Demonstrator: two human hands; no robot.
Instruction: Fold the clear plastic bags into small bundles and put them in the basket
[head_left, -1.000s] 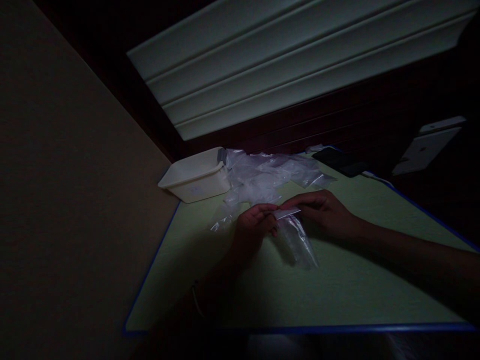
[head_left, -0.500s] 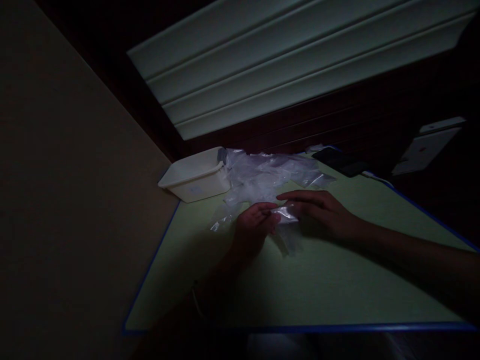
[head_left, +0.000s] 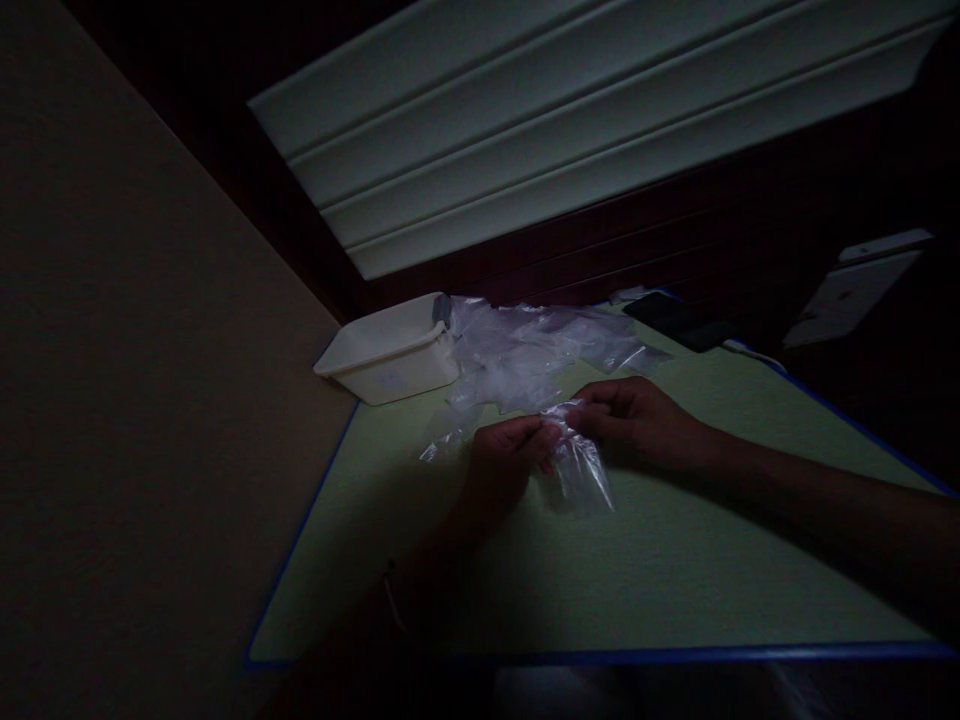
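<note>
A cream bin [head_left: 409,368] with a gray piece [head_left: 442,312] at one corner stood at the far left of a pale green table [head_left: 712,570] edged in blue. A flat black object [head_left: 679,322] lay near the far right edge, beside a thin white strip [head_left: 754,353]. Behind, dark paneling [head_left: 540,262] framed a pale ridged panel [head_left: 600,120]; a brownish wall [head_left: 150,400] flanked the left.

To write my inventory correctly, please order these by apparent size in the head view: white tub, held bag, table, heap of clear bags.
1. Table
2. Heap of clear bags
3. White tub
4. Held bag, partly hidden by fingers
</note>
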